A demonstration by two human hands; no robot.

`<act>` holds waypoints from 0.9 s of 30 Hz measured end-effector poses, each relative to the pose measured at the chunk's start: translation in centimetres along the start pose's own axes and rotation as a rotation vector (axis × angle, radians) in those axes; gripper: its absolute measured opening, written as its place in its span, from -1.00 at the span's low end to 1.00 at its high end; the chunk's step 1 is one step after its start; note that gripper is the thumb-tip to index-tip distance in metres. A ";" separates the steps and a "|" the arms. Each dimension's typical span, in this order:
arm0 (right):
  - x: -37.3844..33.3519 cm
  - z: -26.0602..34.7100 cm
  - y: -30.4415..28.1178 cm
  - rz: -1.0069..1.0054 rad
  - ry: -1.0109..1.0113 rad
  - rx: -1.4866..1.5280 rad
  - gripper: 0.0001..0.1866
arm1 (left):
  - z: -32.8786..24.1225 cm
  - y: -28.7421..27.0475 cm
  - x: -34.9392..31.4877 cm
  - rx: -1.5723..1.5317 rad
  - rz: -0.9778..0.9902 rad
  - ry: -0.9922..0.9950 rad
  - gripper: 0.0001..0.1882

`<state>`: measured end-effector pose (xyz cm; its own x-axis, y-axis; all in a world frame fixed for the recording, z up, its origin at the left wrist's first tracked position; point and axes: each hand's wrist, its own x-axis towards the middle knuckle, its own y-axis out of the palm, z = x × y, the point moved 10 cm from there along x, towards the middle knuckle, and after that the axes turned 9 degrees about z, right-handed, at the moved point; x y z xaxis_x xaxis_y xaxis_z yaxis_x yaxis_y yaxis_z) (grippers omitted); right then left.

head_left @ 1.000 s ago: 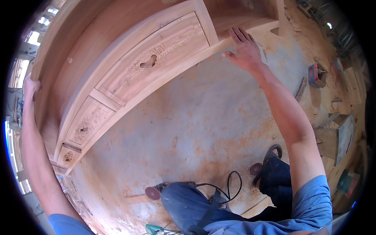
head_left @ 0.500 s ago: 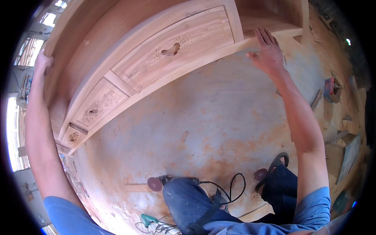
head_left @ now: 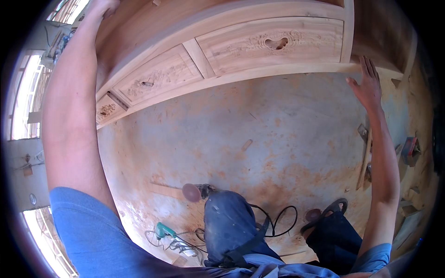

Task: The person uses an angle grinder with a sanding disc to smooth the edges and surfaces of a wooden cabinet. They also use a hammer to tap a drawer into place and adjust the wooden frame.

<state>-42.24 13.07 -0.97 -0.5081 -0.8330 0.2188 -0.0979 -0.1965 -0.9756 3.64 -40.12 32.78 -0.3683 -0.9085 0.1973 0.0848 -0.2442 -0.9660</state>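
Observation:
A long unpainted wooden cabinet [head_left: 204, 31] stretches across the far side, with carved drawer fronts. Its largest drawer front [head_left: 310, 44] has a heart-like cut-out with carving round it. At the top left, my left hand [head_left: 107, 6] is curled at the cabinet's upper part. The picture's edge cuts off some of that hand, and what its fingertips touch is hidden. My right hand [head_left: 369, 88] lies with fingers straight and thumb apart against the lower rail, below the open compartment [head_left: 380, 39] at the right end.
On the dusty floor [head_left: 194, 134] near my knee lies a power tool with a round reddish disc [head_left: 192, 192]. A green corded tool [head_left: 164, 230] and looped black cable [head_left: 283, 221] lie close by. To the right are wood strips [head_left: 365, 162] and a small red-and-blue box [head_left: 410, 150].
The cabinet and floor things have shifted right and up in the picture. My left arm reaches further up, its hand now partly cut off. My right hand stays at the lower rail.

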 end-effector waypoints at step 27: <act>-2.9 0.0 -1.5 -0.022 0.063 0.161 -0.01 | 4.6 -0.1 -5.2 0.044 -0.137 0.093 -0.56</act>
<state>-40.60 15.81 -0.20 -0.5608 -0.7943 0.2338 0.0261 -0.2992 -0.9538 9.84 -36.95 32.63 -0.4633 -0.8309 0.3082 0.0681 -0.3802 -0.9224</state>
